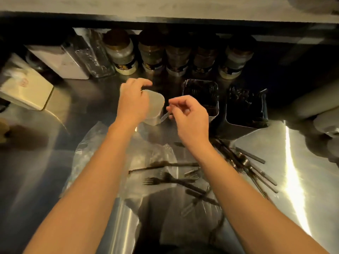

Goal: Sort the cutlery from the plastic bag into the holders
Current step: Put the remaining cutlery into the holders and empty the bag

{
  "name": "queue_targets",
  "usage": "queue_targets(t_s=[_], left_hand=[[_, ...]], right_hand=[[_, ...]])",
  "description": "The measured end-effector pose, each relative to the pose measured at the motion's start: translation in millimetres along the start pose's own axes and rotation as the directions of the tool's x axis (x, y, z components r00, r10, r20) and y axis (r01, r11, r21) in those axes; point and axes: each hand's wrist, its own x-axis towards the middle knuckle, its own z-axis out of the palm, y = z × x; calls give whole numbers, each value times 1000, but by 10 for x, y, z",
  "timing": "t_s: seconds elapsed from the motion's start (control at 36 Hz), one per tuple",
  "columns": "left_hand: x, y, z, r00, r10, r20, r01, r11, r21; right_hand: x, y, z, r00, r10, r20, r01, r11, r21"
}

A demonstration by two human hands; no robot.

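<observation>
Now left hand (133, 99) grips clear holder (153, 109); right hand (187, 114) just beside, pinching clear utensil (165, 117); forks (172, 180) below.

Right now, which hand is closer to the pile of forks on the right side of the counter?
Right. The right hand, pinching a small clear utensil, hovers just behind and left of the fork pile. The left hand grips the pale holder, farther left.

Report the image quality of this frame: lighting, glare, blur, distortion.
Head view: dim, warm lighting, with the jars under the shelf deep in shadow; a bright glare streak on the steel counter at right; motion blur on the right hand and the forks; wide-angle bending at the edges.
</observation>
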Motion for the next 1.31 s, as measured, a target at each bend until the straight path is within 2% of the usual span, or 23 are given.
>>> queue_targets(t_s=[0.06, 0.08, 0.17, 0.25, 0.31, 0.44, 0.56, 0.64, 0.78, 0.89, 0.97, 1.0, 1.06, 1.14, 1.19, 1.22, 1.31], left_hand=[[-86, -153, -113, 990, -134, 38, 133, 991, 21], [-142, -204, -150, 986, -156, 64, 154, 987, 36], [-256, -325, -215, 983, -144, 116, 138, 989, 58], [-341, -407, -241, 984, -108, 141, 101, 993, 57], [-381, -410, -265, 988, -85, 125, 79, 995, 53], [-517, -176, -306, 999, 14, 46, -15, 1000, 12], [-763, 247, -230, 988, 97, 117, -97, 995, -3], [-1021, 524, -49, 968, 149, 199, -154, 988, 7], [-1451, 713, 468, 908, 121, 401, -138, 990, 15], [-1771, 757, 922, 801, 55, 596, -138, 986, 95], [-2003, 700, 1221, 791, 57, 609, -204, 963, 176], [-2081, 666, 1296, 791, 69, 608, -266, 934, 240], [-2238, 580, 1409, 756, 85, 649, -428, 814, 392], [-2453, 445, 1530, 685, 29, 728, -566, 649, 508], [-2504, 382, 1585, 678, 40, 734, -608, 592, 529], [-2488, 367, 1601, 689, 68, 721, -612, 588, 529], [-2297, 351, 1610, 749, 172, 640, -582, 633, 510]], right_hand=[[103, -34, 222, 999, -47, -5, 47, 998, -52], [156, -42, 321, 997, -73, -4, 72, 995, -75], [321, 9, 552, 991, -132, 24, 134, 976, -174], [456, 125, 669, 981, -44, 189, 112, 924, -365], [469, 176, 666, 969, -2, 248, 117, 886, -448], [199, 133, 513, 967, 7, 253, 95, 917, -387], [-131, 120, 275, 958, 9, 285, 102, 922, -373], [-382, 240, 1, 955, 57, 290, 76, 900, -428], [-752, 637, -549, 950, 229, 213, -95, 860, -501], [-988, 925, -971, 927, 317, 203, -162, 823, -544], [-1149, 1173, -1273, 897, 390, 207, -192, 767, -613], [-1214, 1259, -1376, 901, 404, 159, -214, 731, -648], [-1369, 1412, -1583, 911, 411, -26, -306, 633, -711], [-1586, 1583, -1824, 852, 452, -264, -476, 459, -750], [-1674, 1679, -1897, 788, 540, -295, -545, 388, -744], [-1694, 1722, -1911, 778, 559, -287, -548, 380, -745], [-1653, 1810, -1887, 825, 520, -220, -489, 463, -740]])
